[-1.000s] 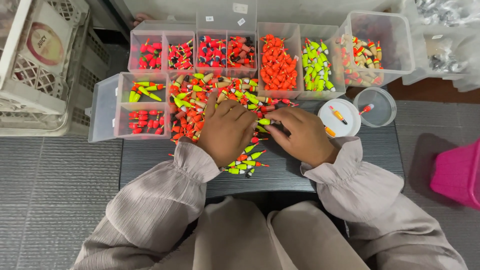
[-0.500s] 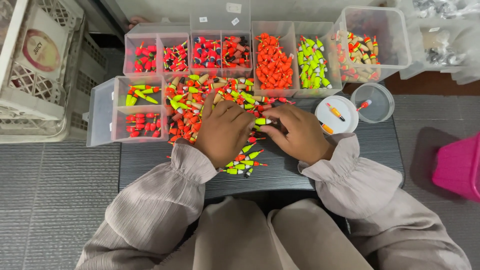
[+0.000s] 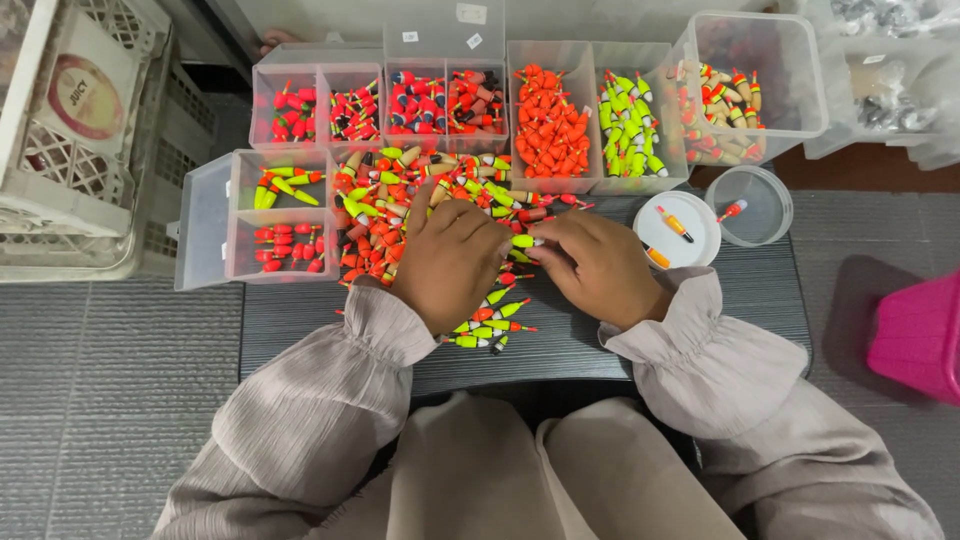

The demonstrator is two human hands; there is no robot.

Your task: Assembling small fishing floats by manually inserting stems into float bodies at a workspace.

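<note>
A loose heap of small fishing floats (image 3: 400, 205), orange, yellow-green and red, covers the middle of a dark slatted board (image 3: 590, 340). My left hand (image 3: 450, 262) lies palm down on the heap, fingers curled over the floats. My right hand (image 3: 598, 265) sits beside it, its fingertips pinching a yellow-green float (image 3: 523, 241) between the two hands. A small row of yellow-green floats (image 3: 490, 325) lies just below my left hand. What is under the left palm is hidden.
Clear plastic boxes hold sorted floats: red ones (image 3: 300, 115), orange ones (image 3: 552, 130), yellow-green ones (image 3: 628, 120), and a mixed tub (image 3: 740, 90). A round white lid (image 3: 678, 228) and a clear cup (image 3: 758, 205) sit right. White crate (image 3: 70, 130) left, pink bin (image 3: 920, 335) right.
Both hands stayed over the heap with only slight finger shifts. The camera view drifted a little, nothing else moved.
</note>
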